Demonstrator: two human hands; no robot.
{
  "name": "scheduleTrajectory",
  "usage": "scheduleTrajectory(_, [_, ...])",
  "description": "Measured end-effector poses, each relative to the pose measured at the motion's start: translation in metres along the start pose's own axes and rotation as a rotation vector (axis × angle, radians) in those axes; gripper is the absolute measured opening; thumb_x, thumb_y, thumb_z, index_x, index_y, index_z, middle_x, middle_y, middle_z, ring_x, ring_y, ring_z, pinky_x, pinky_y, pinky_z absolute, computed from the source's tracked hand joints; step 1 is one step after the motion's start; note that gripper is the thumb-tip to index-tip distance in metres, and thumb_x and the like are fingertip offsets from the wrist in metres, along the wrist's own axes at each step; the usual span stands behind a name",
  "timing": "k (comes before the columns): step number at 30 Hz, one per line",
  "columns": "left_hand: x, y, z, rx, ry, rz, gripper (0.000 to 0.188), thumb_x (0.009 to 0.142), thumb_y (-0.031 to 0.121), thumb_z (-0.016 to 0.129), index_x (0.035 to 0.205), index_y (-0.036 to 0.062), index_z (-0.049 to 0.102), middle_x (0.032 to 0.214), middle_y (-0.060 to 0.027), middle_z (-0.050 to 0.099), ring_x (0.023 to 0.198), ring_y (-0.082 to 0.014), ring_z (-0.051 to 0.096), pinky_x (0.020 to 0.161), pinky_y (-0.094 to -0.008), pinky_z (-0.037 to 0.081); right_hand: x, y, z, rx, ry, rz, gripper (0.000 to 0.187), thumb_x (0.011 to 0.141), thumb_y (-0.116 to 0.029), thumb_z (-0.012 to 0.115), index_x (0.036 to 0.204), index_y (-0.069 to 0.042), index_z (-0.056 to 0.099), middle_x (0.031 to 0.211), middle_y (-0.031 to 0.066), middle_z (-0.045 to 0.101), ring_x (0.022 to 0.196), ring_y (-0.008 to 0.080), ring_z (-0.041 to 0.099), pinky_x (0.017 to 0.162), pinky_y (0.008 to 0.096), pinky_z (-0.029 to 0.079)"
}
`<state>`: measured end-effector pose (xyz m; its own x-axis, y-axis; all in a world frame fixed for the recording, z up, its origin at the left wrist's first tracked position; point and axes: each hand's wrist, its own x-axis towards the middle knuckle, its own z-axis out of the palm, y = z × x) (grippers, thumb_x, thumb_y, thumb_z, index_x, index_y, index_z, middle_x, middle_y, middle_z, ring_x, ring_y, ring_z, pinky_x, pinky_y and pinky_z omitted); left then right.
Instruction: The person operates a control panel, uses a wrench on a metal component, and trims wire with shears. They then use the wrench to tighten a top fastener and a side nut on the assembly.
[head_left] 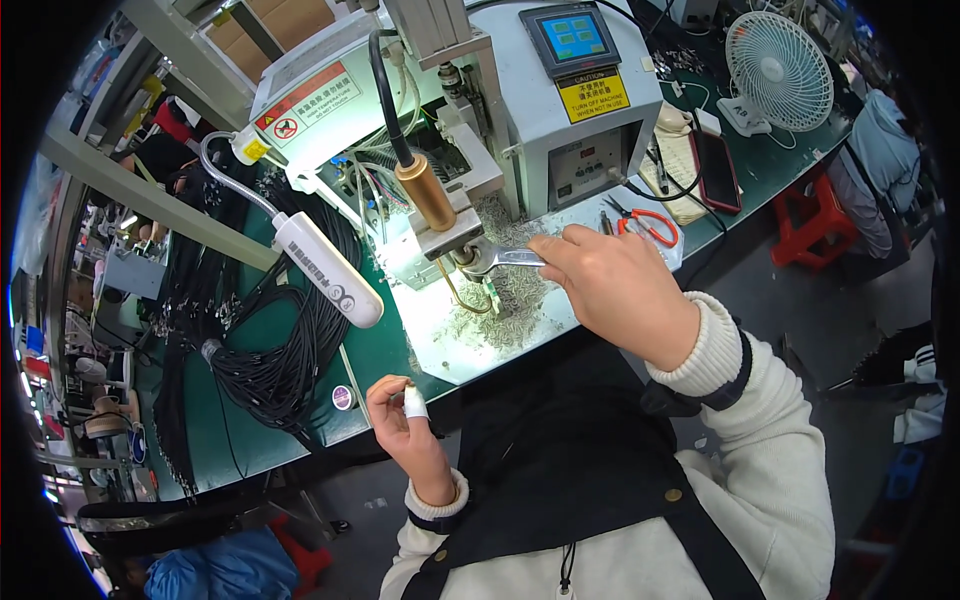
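My right hand (610,290) is closed round the handle of a metal wrench (515,258). The wrench's head sits at the lower end of the clamped holder on the machine, under a brass-coloured soldering iron barrel (428,195). A thin bent brass tube (455,290) hangs just below it. Short of the table's front edge, my left hand (410,430) is raised with its fingers curled in towards the thumb. One digit wears a white wrap (415,403). Whatever the fingertips pinch, if anything, is too small to make out.
Metal scraps (510,310) litter the white machine base. A white lamp (330,270) on a bent neck hangs left, above coiled black cables (280,370). A small round tin (344,397) stands near the edge. Orange-handled pliers (650,225), a phone (716,172) and a fan (778,70) lie right.
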<state>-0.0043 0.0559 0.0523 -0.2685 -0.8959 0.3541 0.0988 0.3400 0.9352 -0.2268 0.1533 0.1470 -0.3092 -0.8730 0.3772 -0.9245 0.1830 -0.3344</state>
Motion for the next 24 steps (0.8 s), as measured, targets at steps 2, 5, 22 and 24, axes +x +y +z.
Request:
scheduleTrajectory(2, [0.000, -0.001, -0.001, -0.005, -0.002, -0.008, 0.024, 0.077, -0.011, 0.042, 0.097, 0.0006, 0.048, 0.097, -0.0076, 0.049, 0.088, -0.0146, 0.047, 0.085, -0.0261, 0.037, -0.002, -0.002, 0.002, -0.036, 0.008, 0.018, 0.021, 0.081, -0.014, 0.060, 0.100, -0.006, 0.060, 0.069, 0.0086, 0.055, 0.055, 0.0279, 0.056, 0.048, 0.0359, 0.044])
scheduleTrajectory(5, [0.002, 0.000, 0.003, -0.014, -0.017, 0.010, 0.024, 0.077, -0.011, 0.042, 0.097, 0.0007, 0.048, 0.097, -0.0078, 0.049, 0.089, -0.0147, 0.047, 0.085, -0.0262, 0.037, -0.014, -0.021, 0.007, -0.091, 0.012, 0.068, 0.025, 0.081, -0.013, 0.060, 0.104, -0.005, 0.057, 0.068, 0.0099, 0.054, 0.053, 0.0281, 0.056, 0.046, 0.0351, 0.044])
scheduleTrajectory(22, [-0.004, 0.010, 0.004, -0.089, -0.079, 0.038, 0.021, 0.077, -0.012, 0.045, 0.094, -0.0001, 0.048, 0.097, -0.0087, 0.047, 0.087, -0.0140, 0.047, 0.079, -0.0245, 0.039, -0.016, -0.045, 0.009, 1.685, -0.654, 0.624, 0.028, 0.097, -0.020, 0.036, 0.117, -0.001, 0.041, 0.076, 0.0096, 0.061, 0.062, 0.0198, 0.065, 0.052, 0.0256, 0.051])
scheduleTrajectory(24, [-0.003, 0.011, 0.001, -0.080, -0.105, 0.041, 0.020, 0.077, -0.010, 0.046, 0.094, -0.0003, 0.048, 0.097, -0.0089, 0.048, 0.087, -0.0144, 0.047, 0.079, -0.0250, 0.039, -0.014, -0.053, 0.012, 1.706, -0.643, 0.624, 0.028, 0.097, -0.021, 0.036, 0.116, -0.001, 0.041, 0.078, 0.0104, 0.061, 0.066, 0.0207, 0.065, 0.055, 0.0262, 0.052])
